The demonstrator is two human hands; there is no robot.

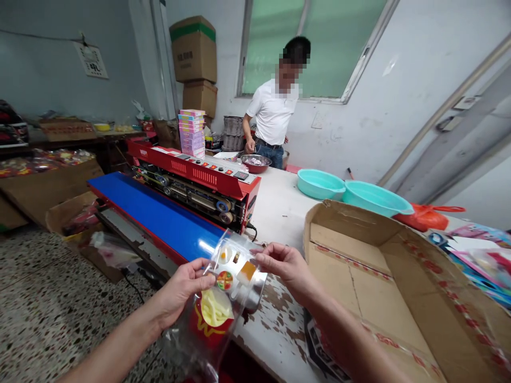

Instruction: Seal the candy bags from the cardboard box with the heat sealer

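Both my hands hold a clear plastic bag (229, 276) of small toy food pieces, with a red fries carton and yellow fries inside. My left hand (181, 287) pinches the bag's left edge, and my right hand (285, 266) pinches its top right edge. The bag hangs just in front of the near end of the blue conveyor belt (159, 213) of a red sealing machine (199, 178). The belt surface is bare.
An open empty cardboard box (383, 276) lies to the right on the worn white table (279, 207). Two teal basins (351, 191) and an orange bag (425, 217) sit behind it. A person in a white shirt (273, 114) stands at the far end by a bowl (255, 162). Cartons line the floor at left.
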